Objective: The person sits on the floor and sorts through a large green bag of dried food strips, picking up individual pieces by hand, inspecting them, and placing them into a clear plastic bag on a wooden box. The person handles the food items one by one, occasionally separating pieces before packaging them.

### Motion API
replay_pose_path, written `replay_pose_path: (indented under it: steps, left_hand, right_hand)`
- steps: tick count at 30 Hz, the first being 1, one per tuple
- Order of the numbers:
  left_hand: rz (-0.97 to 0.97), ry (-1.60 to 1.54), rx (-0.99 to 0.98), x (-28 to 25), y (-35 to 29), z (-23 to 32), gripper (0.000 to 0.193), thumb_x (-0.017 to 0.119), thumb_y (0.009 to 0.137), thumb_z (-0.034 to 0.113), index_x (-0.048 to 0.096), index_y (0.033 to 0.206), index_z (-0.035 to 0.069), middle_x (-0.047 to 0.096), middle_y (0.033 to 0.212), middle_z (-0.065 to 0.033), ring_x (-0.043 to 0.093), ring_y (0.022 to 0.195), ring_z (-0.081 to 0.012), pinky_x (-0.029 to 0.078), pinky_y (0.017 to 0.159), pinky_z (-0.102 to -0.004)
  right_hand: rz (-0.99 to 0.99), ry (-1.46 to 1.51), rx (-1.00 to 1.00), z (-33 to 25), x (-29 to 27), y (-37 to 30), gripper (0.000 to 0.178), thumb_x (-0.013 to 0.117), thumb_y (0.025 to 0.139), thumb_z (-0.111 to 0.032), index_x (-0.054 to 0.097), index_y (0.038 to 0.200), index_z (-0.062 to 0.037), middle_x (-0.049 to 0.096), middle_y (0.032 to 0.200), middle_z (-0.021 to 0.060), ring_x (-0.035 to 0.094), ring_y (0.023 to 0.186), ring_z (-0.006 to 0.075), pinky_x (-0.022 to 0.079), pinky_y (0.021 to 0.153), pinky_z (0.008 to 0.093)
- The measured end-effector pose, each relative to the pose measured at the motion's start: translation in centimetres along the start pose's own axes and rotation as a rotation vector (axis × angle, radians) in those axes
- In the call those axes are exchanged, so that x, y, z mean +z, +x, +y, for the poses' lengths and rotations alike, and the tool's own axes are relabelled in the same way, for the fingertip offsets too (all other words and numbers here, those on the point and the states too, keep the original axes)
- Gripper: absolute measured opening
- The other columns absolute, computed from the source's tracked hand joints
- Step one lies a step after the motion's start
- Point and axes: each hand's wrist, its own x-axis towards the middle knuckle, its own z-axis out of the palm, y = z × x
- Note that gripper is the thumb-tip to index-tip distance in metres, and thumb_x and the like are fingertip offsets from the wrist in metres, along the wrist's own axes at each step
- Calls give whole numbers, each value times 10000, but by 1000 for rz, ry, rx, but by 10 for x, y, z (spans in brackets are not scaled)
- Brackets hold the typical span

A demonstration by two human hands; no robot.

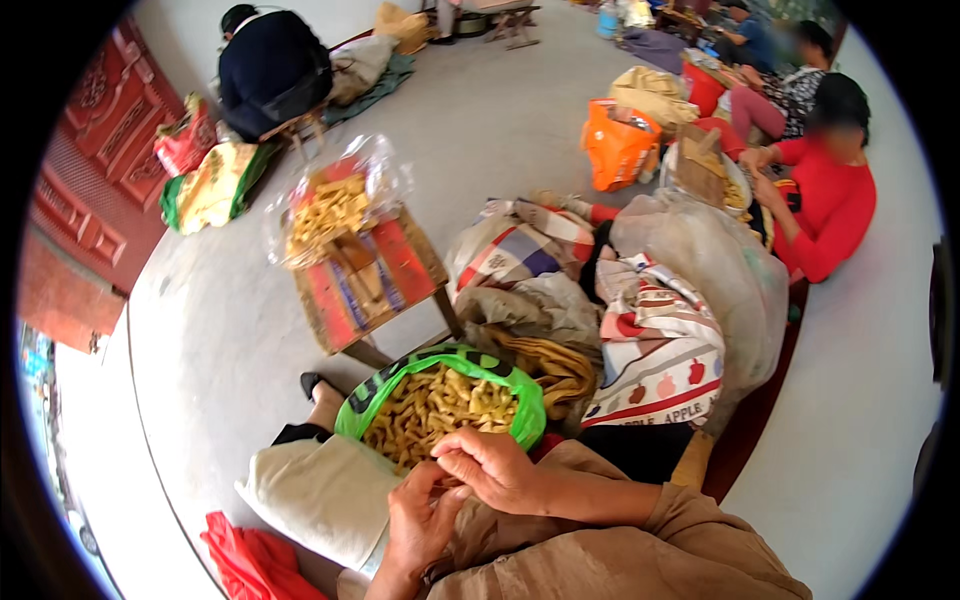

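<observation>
My left hand and my right hand meet above my lap, fingers pinched together. Anything between the fingertips is too small or hidden to make out. Just beyond them a bright green plastic bag stands with its mouth folded wide, full of small knobbly yellow-brown pieces. Past the bag is a low wooden stool with a worn red top. On it lie a clear plastic bag of flat yellowish strips and some narrow brown wooden pieces.
Cream cloth covers my left leg, with red fabric beside it. Patterned sacks and plastic bags pile up at my right. A person in red works at right; another in dark clothes sits far left. An orange bag stands beyond.
</observation>
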Motion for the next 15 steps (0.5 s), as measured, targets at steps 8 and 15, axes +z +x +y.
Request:
replay_pose_path:
  steps: [8, 15]
  left_hand:
    - [-166, 417, 438, -15, 4, 11, 161, 779, 808, 90, 628, 778, 45, 629, 742, -96, 620, 591, -287, 491, 508, -374]
    - [-87, 238, 476, -10, 5, 15, 145, 746, 824, 33, 601, 819, 34, 595, 711, -108, 579, 565, -301, 434, 495, -368]
  right_hand:
    - [-135, 204, 223, 2, 2, 6, 134, 595, 1027, -133, 610, 981, -8, 545, 715, -33, 483, 636, 30, 409, 559, 211]
    - [162, 141, 200, 41, -11, 21, 145, 636, 1004, -147, 593, 933, -29, 524, 699, -56, 451, 583, 20, 379, 525, 196]
